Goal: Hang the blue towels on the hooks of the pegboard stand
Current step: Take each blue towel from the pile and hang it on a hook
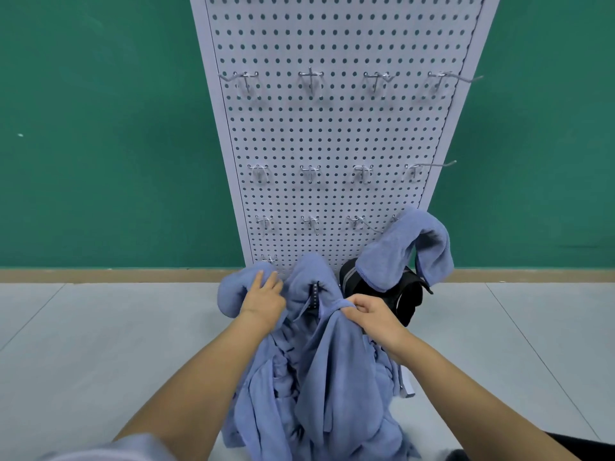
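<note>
Reaching down to the foot of the pegboard stand [332, 128], the person has both hands in the blue towels [332, 377]. These lie heaped against the stand's base, their long run trailing from it back toward the person.

At the stand's lower left corner, the left hand [264, 296] lies on a rounded lump of cloth with its fingers pointing up the board. Whether it grips a fold or only presses on it, I cannot tell.

Toward the stand's lower right, the right hand [369, 316] pinches a bunched fold at the top of the heap between thumb and curled fingers. Just beyond it, at the stand's base, sits a black strapped object [407, 294]. Above that, a draped towel [409, 247] already hangs by the stand's lower right edge.

The free hooks [311, 222] lie above and beyond both hands, up the face of the stand. One low hook [269, 259] sits just above the left hand, which makes that hand the nearer one. The pinched fold probably needs lifting up and forward onto a hook, clear of the rest of the heap.
</note>
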The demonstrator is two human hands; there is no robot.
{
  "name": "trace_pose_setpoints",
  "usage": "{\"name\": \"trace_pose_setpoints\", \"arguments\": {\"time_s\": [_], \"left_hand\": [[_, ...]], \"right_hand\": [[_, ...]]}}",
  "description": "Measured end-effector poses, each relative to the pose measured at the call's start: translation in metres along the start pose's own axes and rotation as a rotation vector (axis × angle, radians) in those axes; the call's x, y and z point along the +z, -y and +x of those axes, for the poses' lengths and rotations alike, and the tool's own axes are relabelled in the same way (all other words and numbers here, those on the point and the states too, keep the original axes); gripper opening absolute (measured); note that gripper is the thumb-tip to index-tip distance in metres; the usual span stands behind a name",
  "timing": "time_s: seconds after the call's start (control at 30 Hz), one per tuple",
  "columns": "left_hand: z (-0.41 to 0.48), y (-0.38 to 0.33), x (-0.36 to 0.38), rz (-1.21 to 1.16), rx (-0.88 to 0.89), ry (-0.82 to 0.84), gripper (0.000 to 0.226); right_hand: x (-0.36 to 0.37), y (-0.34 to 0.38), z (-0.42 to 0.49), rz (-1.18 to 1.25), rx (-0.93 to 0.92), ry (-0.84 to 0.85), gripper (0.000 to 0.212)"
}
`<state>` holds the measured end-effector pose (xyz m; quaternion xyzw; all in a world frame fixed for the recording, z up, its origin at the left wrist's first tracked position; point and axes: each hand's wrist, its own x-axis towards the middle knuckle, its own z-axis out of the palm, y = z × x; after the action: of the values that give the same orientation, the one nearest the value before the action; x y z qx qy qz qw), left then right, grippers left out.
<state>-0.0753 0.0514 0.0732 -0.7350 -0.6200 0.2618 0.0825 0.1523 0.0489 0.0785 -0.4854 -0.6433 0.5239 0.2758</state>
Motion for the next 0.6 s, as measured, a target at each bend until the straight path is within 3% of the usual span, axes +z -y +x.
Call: {"name": "trace_pose_setpoints", "arguments": {"time_s": [0.07,0.13,0.2,0.23,0.33,0.4,0.47,0.6], "left_hand": [[-0.006,0.0,-0.006,-0.311,0.015,-0.117,0.041],[-0.021,-0.004,-0.028,-0.908,-0.043,-0.282,0.029],[-0.042,-0.008,-0.059,-1.462,0.039,-0.291,0.024],[-0.053,-0.009,-0.076,-1.605,0.124,-0.238,0.026],[-0.081,-0.008,-0.114,-1.559,0.251,-0.12,0.019],[-0.096,-0.001,-0.133,-1.513,0.24,-0.148,0.019],[-0.109,0.005,-0.153,-1.695,0.27,-0.191,0.019],[-0.126,0.02,-0.181,-2.031,0.274,-0.365,0.022]], "right_hand": [[-0.004,0.011,-0.008,-0.008,-0.026,0.034,0.017],[-0.009,0.028,-0.017,-0.019,-0.052,0.089,0.015],[-0.015,0.053,-0.029,-0.045,-0.079,0.13,0.016],[-0.018,0.067,-0.034,-0.054,-0.097,0.141,0.016],[-0.027,0.109,-0.048,-0.055,-0.153,0.13,0.015],[-0.037,0.132,-0.058,-0.04,-0.208,0.107,0.015],[-0.051,0.15,-0.067,-0.06,-0.24,0.121,0.021],[-0.074,0.163,-0.077,-0.367,-0.153,0.141,0.044]]}}
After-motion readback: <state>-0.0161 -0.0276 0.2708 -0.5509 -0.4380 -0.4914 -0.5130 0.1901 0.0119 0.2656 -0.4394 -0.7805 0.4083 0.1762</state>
